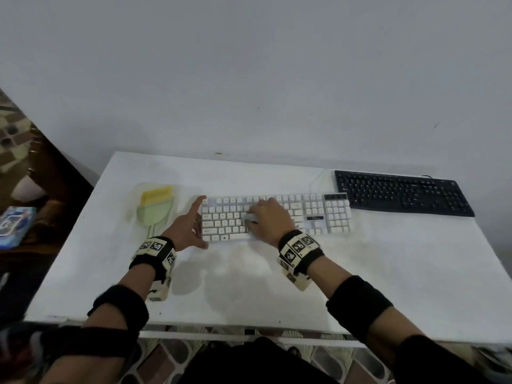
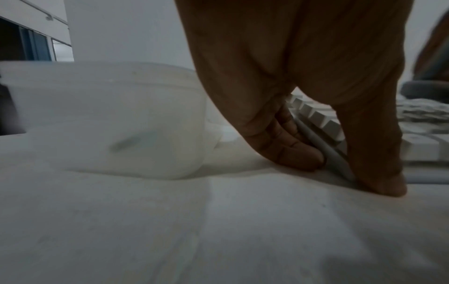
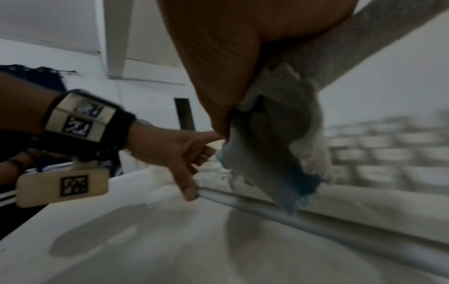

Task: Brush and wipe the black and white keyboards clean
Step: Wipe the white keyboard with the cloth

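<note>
The white keyboard (image 1: 318, 214) lies in the middle of the white table (image 1: 388, 273). My right hand (image 1: 270, 217) sits over its keys and grips a pale blue-white cloth (image 3: 279, 146), which hangs down onto the keyboard (image 3: 379, 153). My left hand (image 1: 191, 225) braces the keyboard's left end, fingers straight against its side edge (image 2: 337, 159) and thumb at the near corner. The black keyboard (image 1: 401, 194) lies at the back right. A green brush with yellow bristles (image 1: 155, 207) lies left of the white keyboard.
A clear plastic wrapper (image 2: 109, 123) lies under the brush, close to my left hand (image 2: 279, 138). A thin white cable (image 1: 318, 178) runs back from the white keyboard. The table stands against a plain wall (image 1: 277, 79). Patterned floor and a blue box (image 1: 13, 225) are at the left.
</note>
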Motion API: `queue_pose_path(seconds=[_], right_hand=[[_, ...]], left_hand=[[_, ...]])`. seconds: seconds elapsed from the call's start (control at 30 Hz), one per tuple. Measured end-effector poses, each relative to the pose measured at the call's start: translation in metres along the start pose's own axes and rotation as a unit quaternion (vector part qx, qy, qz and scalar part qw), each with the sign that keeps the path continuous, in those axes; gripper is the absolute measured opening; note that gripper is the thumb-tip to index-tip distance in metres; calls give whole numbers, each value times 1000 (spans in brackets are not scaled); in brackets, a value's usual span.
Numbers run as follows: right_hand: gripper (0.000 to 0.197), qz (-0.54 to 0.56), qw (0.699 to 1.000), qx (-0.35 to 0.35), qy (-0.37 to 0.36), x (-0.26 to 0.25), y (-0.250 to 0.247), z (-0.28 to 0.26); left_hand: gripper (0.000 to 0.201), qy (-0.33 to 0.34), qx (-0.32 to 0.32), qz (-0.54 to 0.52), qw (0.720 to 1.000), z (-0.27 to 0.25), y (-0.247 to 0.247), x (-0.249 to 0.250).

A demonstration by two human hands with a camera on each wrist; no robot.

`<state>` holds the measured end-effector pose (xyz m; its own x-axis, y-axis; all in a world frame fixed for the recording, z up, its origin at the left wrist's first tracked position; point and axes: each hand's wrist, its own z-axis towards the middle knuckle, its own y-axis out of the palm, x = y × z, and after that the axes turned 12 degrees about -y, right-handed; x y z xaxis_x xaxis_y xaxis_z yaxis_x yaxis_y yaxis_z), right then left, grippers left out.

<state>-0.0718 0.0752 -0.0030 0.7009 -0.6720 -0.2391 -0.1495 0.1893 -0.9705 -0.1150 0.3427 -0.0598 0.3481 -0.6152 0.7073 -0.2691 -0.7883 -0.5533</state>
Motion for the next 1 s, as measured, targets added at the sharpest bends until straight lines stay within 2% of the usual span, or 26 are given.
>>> queue_pose_path(seconds=[0.13, 0.23, 0.33, 0.5, 0.57, 0.73, 1.0], right_hand=[[27, 5, 998, -13, -69, -61, 21, 39], [26, -8, 996, -43, -83, -84, 21, 57], [27, -33, 994, -73, -71, -82, 20, 56], [19, -93, 990, -103, 6, -66, 9, 42], [20, -91, 991, -99, -11, -71, 7, 47], [20, -56, 990, -72, -109, -91, 17, 59], [18, -122, 984, -128, -38, -72, 1, 53]], left_hand=[[144, -1, 6, -1, 1000, -2, 1, 1], [142, 4, 12, 13, 1000, -4, 1, 2], [142, 2, 12, 15, 1000, -3, 2, 0], [143, 3, 5, 2, 1000, -3, 0, 0], [141, 2, 6, 12, 1000, -4, 1, 0], [139, -7, 4, 35, 999, -4, 0, 4], [141, -6, 3, 22, 1000, -1, -1, -2]])
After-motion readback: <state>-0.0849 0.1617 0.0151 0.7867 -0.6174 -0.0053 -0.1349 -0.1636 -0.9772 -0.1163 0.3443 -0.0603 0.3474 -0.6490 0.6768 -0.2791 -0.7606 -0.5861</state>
